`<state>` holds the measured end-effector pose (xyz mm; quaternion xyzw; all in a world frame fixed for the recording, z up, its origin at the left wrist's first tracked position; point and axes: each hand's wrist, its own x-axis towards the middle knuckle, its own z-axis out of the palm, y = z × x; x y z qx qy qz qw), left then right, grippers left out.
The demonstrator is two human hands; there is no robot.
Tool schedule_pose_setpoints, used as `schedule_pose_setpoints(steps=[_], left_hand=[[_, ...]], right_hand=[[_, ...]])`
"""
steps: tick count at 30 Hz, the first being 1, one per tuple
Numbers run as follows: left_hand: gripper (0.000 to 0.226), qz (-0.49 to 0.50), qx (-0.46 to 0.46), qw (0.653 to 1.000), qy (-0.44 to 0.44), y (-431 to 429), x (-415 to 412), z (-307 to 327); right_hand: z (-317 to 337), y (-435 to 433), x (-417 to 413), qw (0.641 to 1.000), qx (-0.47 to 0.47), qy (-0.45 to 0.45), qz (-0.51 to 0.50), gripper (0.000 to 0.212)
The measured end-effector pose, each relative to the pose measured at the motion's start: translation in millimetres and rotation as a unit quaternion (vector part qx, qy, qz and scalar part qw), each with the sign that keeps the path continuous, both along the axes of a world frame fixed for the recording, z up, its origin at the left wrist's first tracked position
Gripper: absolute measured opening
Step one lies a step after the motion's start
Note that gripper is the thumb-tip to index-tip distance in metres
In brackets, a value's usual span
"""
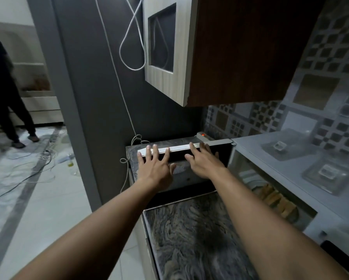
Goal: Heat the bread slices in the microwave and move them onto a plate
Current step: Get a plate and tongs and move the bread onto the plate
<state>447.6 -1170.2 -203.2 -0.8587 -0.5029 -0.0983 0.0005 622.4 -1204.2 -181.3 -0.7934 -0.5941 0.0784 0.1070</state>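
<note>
The grey microwave (286,158) stands on the right of the counter with its door (181,174) swung wide to the left. Inside its cavity lie several toasted bread slices (276,201) on the turntable. My left hand (155,166) lies flat on the door's inner face, fingers spread, fingertips at the door's top edge. My right hand (204,160) rests flat on the same door nearer the hinge, fingers also spread. Neither hand holds anything. No plate is in view.
A dark marbled counter (196,239) stretches toward me below the door. A wall cabinet (230,51) hangs overhead. White cables (129,37) trail down the dark wall. A power strip with a red light (203,136) sits behind the door. Another person (6,93) stands at far left.
</note>
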Motion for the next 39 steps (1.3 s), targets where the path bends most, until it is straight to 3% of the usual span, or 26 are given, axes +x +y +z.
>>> schedule_pose_setpoints(steps=[13, 24, 29, 33, 39], left_hand=[[0.063, 0.005, -0.040, 0.999, -0.006, 35.5, -4.8, 6.6], [0.059, -0.028, -0.024, 0.999, -0.035, 68.4, -22.5, 19.8], [0.063, -0.071, -0.033, 0.995, -0.056, 105.3, -42.4, 33.0], [0.062, -0.124, 0.003, 0.992, -0.035, 144.5, -71.9, 39.5], [0.061, -0.186, -0.013, 0.982, -0.013, 205.6, -114.7, 45.0]], right_hand=[[-0.9, 22.7, -6.4, 0.999, -0.026, 0.000, -0.022, 0.067], [20.6, 39.9, -28.6, 0.997, -0.006, -0.021, -0.079, 0.065], [39.9, 54.4, -48.2, 0.991, 0.010, -0.027, -0.129, 0.062], [48.9, 71.0, -78.0, 0.981, 0.009, -0.044, -0.189, 0.063], [56.4, 105.4, -125.8, 0.968, -0.003, -0.034, -0.247, 0.065]])
